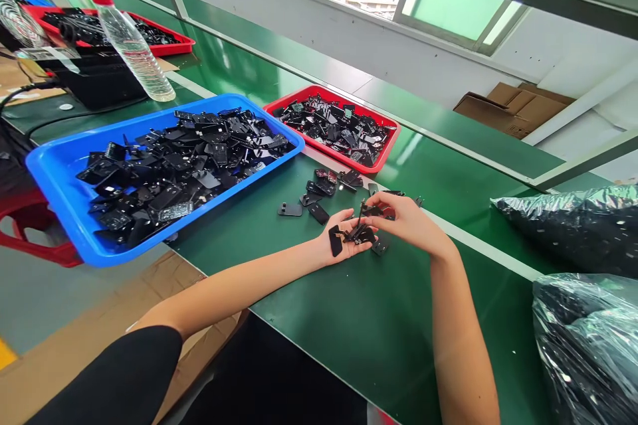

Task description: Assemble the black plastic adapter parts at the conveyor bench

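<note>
Parts, small and black, sit on the open palm of the left hand, which faces up with its fingers spread out. The right hand, at two o'clock from it, pinches a thin black piece just over that palm. Both hands are above the green tabletop.

More loose pieces lie at eleven o'clock, near the hands. A red tray with a big heap is at twelve o'clock. A blue tray, with a heap too, is at ten o'clock. Two shiny clear bags with dark stuff inside are off to the side, one at three o'clock and one at four o'clock.

I think the work is somewhere in the middle. Only a few pieces are in the hands, and the heaps are big, so a lot may be left. I can't tell which heap is done and which is waiting.

There are no words I can read. The bottle at ten o'clock has a red cap and shows no label. Any marks on the cardboard box at two o'clock are too small.
</note>
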{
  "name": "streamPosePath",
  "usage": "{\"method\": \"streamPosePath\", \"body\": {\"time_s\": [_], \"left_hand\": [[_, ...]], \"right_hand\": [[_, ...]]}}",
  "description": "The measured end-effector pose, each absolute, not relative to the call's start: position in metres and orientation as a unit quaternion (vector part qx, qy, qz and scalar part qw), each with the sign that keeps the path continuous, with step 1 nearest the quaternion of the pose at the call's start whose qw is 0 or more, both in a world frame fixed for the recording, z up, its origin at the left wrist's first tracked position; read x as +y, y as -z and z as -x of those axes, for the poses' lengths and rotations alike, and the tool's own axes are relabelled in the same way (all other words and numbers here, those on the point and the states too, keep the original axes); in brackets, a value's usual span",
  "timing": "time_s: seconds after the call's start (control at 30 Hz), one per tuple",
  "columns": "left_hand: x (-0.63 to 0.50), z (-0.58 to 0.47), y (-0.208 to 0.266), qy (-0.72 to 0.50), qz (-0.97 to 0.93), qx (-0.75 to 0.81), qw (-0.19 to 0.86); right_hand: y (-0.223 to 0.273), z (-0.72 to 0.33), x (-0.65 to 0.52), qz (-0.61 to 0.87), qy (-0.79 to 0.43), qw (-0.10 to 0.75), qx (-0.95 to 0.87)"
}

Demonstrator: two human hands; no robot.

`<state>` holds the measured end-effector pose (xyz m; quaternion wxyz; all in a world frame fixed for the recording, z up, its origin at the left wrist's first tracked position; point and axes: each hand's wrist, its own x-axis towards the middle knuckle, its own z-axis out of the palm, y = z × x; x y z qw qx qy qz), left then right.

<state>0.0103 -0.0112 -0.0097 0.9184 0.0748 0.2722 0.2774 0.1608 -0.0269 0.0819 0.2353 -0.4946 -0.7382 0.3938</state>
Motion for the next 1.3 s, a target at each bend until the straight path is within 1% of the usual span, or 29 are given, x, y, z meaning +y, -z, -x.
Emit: {"method": "streamPosePath", "body": {"time_s": [0.1,0.2,0.27,0.33,0.43,0.5,0.6,0.87,0.97,1.17,1.3], "left_hand": [[-0.01,-0.01,0.011,-0.277,-0.076,0.276,0.917],[-0.009,-0.008,0.012,-0.277,-0.074,0.274,0.918],[-0.008,-0.008,0.012,-0.277,-0.075,0.271,0.919],[-0.008,-0.007,0.012,-0.278,-0.077,0.271,0.919],[-0.008,-0.007,0.01,-0.277,-0.079,0.27,0.919],[-0.008,-0.007,0.009,-0.278,-0.079,0.271,0.918],[-0.007,-0.006,0.008,-0.278,-0.077,0.274,0.917],[-0.005,-0.005,0.012,-0.275,-0.077,0.28,0.916],[-0.004,-0.004,0.013,-0.276,-0.076,0.279,0.917],[-0.004,-0.004,0.011,-0.276,-0.07,0.287,0.915],[-0.005,-0.004,0.01,-0.275,-0.072,0.289,0.914]], "right_hand": [[-0.089,-0.161,-0.032,0.425,-0.497,0.347,-0.672],[-0.098,-0.158,-0.04,0.277,-0.576,0.478,-0.603],[-0.105,-0.154,-0.045,0.192,-0.609,0.535,-0.554],[-0.114,-0.151,-0.05,0.167,-0.623,0.576,-0.502],[-0.125,-0.147,-0.056,0.214,-0.626,0.622,-0.419],[-0.129,-0.147,-0.058,0.248,-0.627,0.638,-0.373],[-0.127,-0.148,-0.055,0.259,-0.648,0.64,-0.321],[-0.112,-0.142,-0.041,0.184,-0.708,0.637,-0.242],[-0.111,-0.139,-0.041,0.17,-0.716,0.634,-0.238],[-0.109,-0.138,-0.04,0.193,-0.705,0.623,-0.279],[-0.107,-0.14,-0.038,0.214,-0.686,0.636,-0.282]]}}
